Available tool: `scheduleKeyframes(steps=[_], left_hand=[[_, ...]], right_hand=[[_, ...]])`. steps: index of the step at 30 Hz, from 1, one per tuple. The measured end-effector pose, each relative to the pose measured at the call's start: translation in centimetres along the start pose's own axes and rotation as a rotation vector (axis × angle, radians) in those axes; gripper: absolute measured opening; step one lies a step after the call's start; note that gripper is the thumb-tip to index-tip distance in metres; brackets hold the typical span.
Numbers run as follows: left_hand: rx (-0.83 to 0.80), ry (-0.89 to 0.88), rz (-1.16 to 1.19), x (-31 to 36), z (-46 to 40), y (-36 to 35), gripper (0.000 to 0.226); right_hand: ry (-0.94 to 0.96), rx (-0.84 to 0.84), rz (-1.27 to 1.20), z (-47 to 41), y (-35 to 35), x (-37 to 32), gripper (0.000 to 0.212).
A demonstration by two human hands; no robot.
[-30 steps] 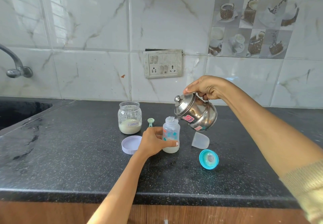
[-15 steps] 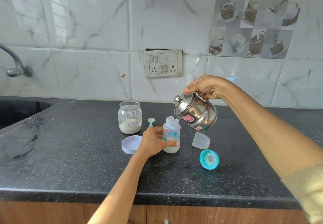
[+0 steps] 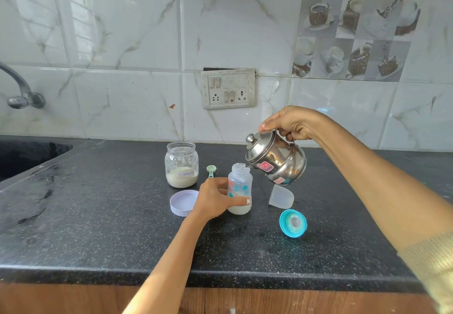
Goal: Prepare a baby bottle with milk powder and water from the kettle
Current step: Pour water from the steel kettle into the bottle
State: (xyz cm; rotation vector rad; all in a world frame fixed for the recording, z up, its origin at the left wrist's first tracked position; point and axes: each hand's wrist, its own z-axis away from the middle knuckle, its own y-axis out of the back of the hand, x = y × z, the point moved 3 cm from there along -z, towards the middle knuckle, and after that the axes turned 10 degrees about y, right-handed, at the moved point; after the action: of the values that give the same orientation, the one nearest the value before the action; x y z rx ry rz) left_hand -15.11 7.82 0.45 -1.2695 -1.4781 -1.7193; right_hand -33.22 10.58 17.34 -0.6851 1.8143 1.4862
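Observation:
A clear baby bottle (image 3: 240, 186) with coloured prints stands upright on the black counter (image 3: 98, 228), with white liquid at its bottom. My left hand (image 3: 215, 199) wraps around its lower part. My right hand (image 3: 291, 123) grips the handle of a small steel kettle (image 3: 275, 159), tilted left with its spout at the bottle's open mouth. An open glass jar (image 3: 182, 164) labelled "Formula" holds white powder, left of the bottle. A small green scoop (image 3: 210, 170) lies between jar and bottle.
The jar's lilac lid (image 3: 182, 202) lies upside down beside my left hand. A clear bottle cap (image 3: 281, 196) and a teal nipple ring (image 3: 293, 223) lie right of the bottle. A sink (image 3: 27, 156) and tap (image 3: 20, 93) are at far left. A switch plate (image 3: 229, 88) is on the tiled wall.
Both hands, the kettle and the bottle hold the same pose. Nothing has visibly moved.

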Motion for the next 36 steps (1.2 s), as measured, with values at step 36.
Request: scheduleKeyframes(steps=[36], left_hand=[[-0.005,-0.010,0.013,-0.07,-0.05,-0.01,0.054]], right_hand=[[0.010,-0.001,0.032,-0.41,-0.02,-0.23,0.005]])
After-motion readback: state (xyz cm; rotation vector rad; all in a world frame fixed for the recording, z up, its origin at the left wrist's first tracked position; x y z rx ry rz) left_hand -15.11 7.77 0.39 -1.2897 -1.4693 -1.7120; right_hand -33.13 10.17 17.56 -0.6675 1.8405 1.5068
